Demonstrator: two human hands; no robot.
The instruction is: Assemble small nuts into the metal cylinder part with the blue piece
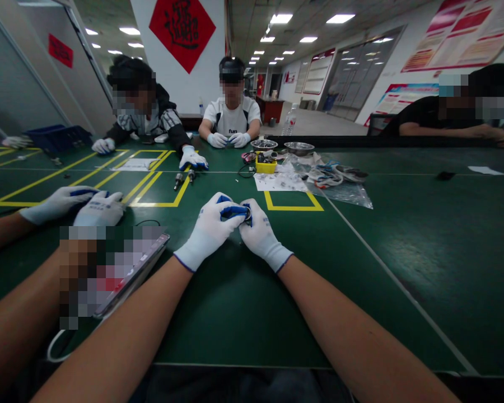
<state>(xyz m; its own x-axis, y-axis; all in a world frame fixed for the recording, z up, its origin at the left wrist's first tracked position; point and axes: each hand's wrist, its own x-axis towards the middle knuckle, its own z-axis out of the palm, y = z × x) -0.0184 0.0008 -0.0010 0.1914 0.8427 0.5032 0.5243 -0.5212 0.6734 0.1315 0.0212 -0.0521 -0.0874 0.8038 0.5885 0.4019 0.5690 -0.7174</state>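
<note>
Both my hands wear white gloves with blue palms and meet over the green table. Between them is a small round metal part [248,214], of which only a ring-like dark edge shows. My left hand [210,228] pinches its left side with thumb and fingers. Around the right side curl the fingers of my right hand [262,232]. Most of the part is hidden by the gloves, so its exact kind cannot be made out.
A phone-like device [134,274] stands tilted beside my left forearm. A neighbour's gloved hands [98,210] are at the left. Ahead lie a yellow box [266,165], metal bowls [299,148], a plastic bag [348,187] and metal parts [178,180] near a co-worker's glove [193,158].
</note>
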